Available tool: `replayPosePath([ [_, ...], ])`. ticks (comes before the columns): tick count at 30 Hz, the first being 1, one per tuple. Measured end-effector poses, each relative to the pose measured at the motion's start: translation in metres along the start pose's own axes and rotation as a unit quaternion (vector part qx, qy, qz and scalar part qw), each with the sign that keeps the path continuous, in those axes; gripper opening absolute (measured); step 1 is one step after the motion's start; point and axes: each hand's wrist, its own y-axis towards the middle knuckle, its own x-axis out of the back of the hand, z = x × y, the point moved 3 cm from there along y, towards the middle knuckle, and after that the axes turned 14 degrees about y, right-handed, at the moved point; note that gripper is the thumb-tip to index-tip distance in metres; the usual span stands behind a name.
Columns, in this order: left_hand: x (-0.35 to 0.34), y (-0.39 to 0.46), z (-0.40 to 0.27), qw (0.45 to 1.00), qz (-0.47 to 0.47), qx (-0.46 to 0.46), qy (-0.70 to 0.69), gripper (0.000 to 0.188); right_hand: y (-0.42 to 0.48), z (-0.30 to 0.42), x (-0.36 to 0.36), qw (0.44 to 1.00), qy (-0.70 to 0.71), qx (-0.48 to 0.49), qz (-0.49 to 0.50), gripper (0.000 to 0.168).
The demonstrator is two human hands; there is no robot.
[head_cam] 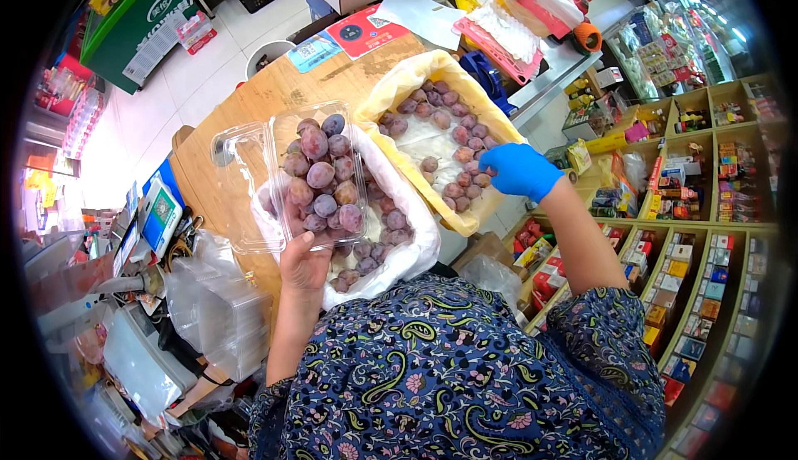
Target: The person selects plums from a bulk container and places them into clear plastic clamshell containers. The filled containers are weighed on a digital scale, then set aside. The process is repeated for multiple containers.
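My left hand [305,263], bare, grips the near edge of a clear plastic clamshell box [280,179] whose lid hangs unfolded to the left. Purple-red plums [320,174] are heaped in the box. Under it stands a crate with a white liner [424,245], with more plums [395,220] inside. My right hand [520,170], in a blue glove, reaches over the right rim of a crate with a yellow liner [386,80]. Its fingertips are at the plums [464,154] there; whether they pinch one is hidden.
Both crates are at a wooden table [243,123] with printed cards [368,30] at its far edge. Stacked clear plastic boxes [230,310] stand at the left. A metal counter [555,80] lies beyond the yellow crate, and goods shelves [686,179] line the right.
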Motion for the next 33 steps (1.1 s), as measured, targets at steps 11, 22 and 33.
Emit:
replayPosePath([
  [11, 0.006, -0.004, 0.002, 0.999, 0.006, -0.015, 0.032, 0.085, 0.014, -0.007, -0.016, 0.981, -0.141, -0.133, -0.026, 0.025],
  [22, 0.004, -0.003, 0.000, 1.000, -0.004, -0.030, 0.006, 0.087, 0.010, -0.049, 0.006, 0.943, 0.271, -0.078, -0.178, 0.035],
  [33, 0.006, -0.001, -0.001, 0.999, 0.017, -0.046, 0.022, 0.085, 0.075, -0.002, -0.014, 0.933, 0.211, 0.047, -0.286, 0.055],
])
